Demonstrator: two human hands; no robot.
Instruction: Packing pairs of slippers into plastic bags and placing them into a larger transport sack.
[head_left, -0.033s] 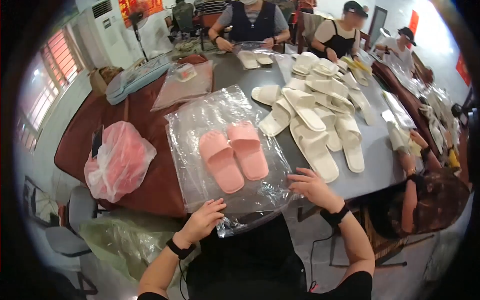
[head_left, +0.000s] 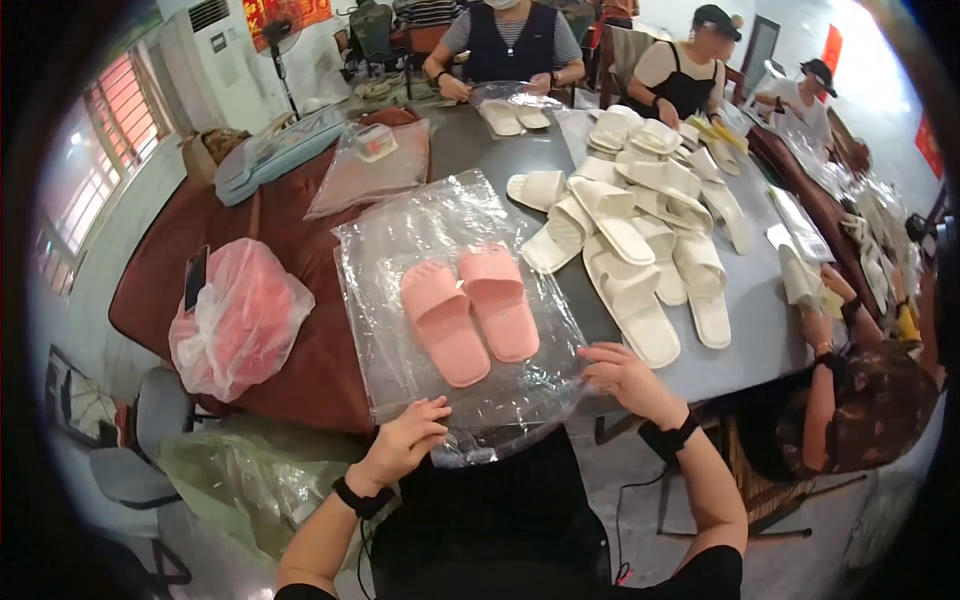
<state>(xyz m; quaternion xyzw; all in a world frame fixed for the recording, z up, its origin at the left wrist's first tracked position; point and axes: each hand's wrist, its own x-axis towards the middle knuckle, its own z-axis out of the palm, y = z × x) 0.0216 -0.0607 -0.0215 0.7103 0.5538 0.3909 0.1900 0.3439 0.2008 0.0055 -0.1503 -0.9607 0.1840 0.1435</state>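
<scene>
Pink slippers on clear plastic, between two hands

Grey table [head_left: 755,310] surface shows in a narrow strip between the clear plastic bag [head_left: 385,262] and the heap of white slippers [head_left: 625,225], and more widely to the right of that heap. On the left, a red-brown cover [head_left: 205,235] runs up beside the bag, with a knotted pink-filled bag [head_left: 240,330] and a dark phone [head_left: 195,280] near the edge. The bag's near end hangs over the table's front edge, close to the person's body.

The pink slippers [head_left: 497,300] lie side by side, soles down, toes away from the person, ahead of and between the hands, touching neither; whether they are inside the bag or on top, I cannot tell.

The left hand [head_left: 408,440] lies at the bag's near left corner, fingers close together and slightly bent. The right hand [head_left: 630,385] meets the bag's right edge, fingers loosely extended and a little apart. Both thumbs are unclear, so I cannot tell whether either hand pinches the film.
</scene>
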